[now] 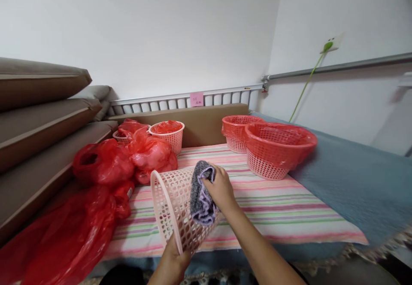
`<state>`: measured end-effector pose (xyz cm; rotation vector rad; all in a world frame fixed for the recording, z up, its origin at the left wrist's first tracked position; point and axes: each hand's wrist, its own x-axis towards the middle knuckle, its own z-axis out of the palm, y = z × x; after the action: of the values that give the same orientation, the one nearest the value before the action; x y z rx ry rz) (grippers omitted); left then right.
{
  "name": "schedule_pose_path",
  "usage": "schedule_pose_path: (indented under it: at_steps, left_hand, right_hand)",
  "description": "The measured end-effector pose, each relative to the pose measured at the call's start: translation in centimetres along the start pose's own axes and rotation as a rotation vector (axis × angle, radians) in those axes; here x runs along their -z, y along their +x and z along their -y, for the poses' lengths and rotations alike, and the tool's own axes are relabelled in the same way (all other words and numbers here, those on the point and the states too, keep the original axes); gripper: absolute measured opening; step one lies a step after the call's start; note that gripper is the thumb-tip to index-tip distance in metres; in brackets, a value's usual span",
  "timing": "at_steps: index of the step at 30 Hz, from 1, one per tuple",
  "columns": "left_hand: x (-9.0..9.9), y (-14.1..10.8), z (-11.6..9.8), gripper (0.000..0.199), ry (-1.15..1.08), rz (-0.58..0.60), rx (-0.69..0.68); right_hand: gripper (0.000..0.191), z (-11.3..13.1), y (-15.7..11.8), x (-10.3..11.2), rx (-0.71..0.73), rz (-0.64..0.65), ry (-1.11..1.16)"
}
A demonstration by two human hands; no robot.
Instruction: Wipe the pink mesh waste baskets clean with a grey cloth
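A pale pink perforated plastic basket (185, 190) lies tilted on its side above the striped cloth, its round rim facing left. My left hand (175, 259) grips that rim at the lower edge, thumb and fingers around it. Bunched in my right hand (221, 188) is a grey cloth with purple trim (202, 195), pressed against the basket's outer wall. The fingers of my right hand are closed on the cloth, and part of the basket's base is hidden behind hand and cloth.
Two baskets lined with red bags, a nearer one (270, 165) and a farther one (236, 141), stand at right. Another lined basket (174, 141) stands back left, beside heaped red plastic bags (103, 165). Grey-brown cushions (38, 122) are stacked left. A striped cloth (273, 207) covers the surface.
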<state>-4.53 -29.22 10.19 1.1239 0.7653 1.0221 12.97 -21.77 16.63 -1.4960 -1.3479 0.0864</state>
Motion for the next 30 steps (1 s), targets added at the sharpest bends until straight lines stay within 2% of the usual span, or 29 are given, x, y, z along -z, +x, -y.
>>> schedule_pose_path:
  at_steps: [2, 6, 10, 13, 16, 20, 24, 25, 27, 30]
  left_hand:
    - [0.1, 0.2, 0.0, 0.063, 0.001, 0.048, -0.011]
    - [0.5, 0.5, 0.7, 0.065, -0.067, 0.059, -0.021]
    - [0.5, 0.3, 1.5, 0.067, -0.088, 0.067, -0.093]
    - [0.4, 0.2, 2.2, 0.069, -0.093, 0.062, -0.114]
    - [0.7, 0.2, 3.1, 0.069, -0.092, 0.073, -0.122]
    - [1.4, 0.3, 4.1, 0.066, -0.12, 0.096, -0.127]
    - [1.6, 0.5, 4.1, 0.075, -0.176, 0.072, -0.058]
    - [1.5, 0.6, 4.0, 0.078, -0.174, 0.063, -0.031]
    - [1.3, 0.4, 3.5, 0.08, -0.168, 0.053, -0.009]
    - [1.3, -0.1, 2.6, 0.074, -0.124, 0.034, -0.041]
  right_hand:
    - [0.058, 0.4, -0.5, 0.0, 0.075, -0.038, -0.06]
    - [0.054, 1.7, -3.1, -0.5, 0.212, 0.078, -0.151]
    - [0.068, 1.6, -6.0, -1.2, 0.204, 0.079, -0.264]
    - [0.062, 0.4, -6.7, -1.3, 0.197, 0.049, -0.241]
    - [0.062, -1.0, -6.1, -0.9, 0.164, 0.063, -0.164]
    - [0.066, -3.6, -3.5, 0.6, 0.111, 0.1, -0.136]
    - [0.063, -5.6, -0.9, 1.7, -0.146, 0.013, -0.22]
    - [0.064, -5.3, -0.9, 1.7, -0.182, 0.003, -0.212]
    - [0.066, -3.7, -2.0, 1.1, -0.144, 0.017, -0.15]
    - [0.069, 1.2, -5.7, -0.4, 0.073, 0.097, -0.039]
